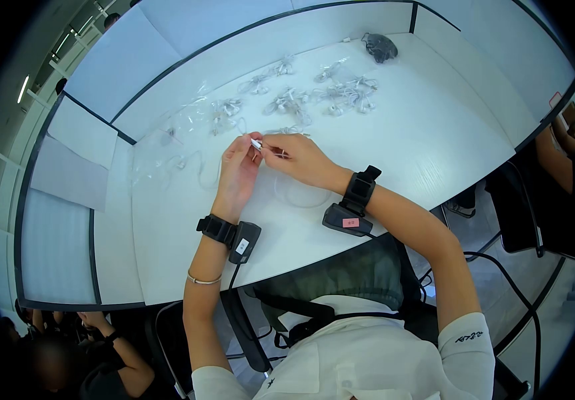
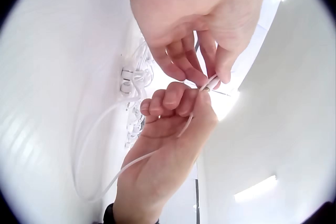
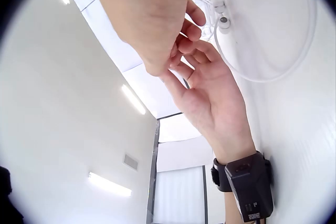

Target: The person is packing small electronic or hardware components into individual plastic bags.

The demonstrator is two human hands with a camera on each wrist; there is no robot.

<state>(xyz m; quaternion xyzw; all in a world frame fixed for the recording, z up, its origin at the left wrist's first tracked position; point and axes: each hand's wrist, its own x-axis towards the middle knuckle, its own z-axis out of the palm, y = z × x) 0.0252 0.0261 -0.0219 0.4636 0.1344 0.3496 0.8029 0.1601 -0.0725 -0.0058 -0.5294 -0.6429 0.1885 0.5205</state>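
Left hand (image 1: 235, 180) and right hand (image 1: 311, 163) both pinch white connector (image 1: 256, 143) between them, nearer counter's (image 1: 434, 120) left edge than right. Long axis probably hand to hand; fingers hide part.

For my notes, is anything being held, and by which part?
A white cable, pinched at its small connector between the left hand and right hand.

The left hand (image 1: 237, 175) and right hand (image 1: 305, 160) pinch close together. From the grip, the left wrist (image 1: 226, 212) is nearer the tummy, the right wrist (image 1: 343, 179) off to the right.
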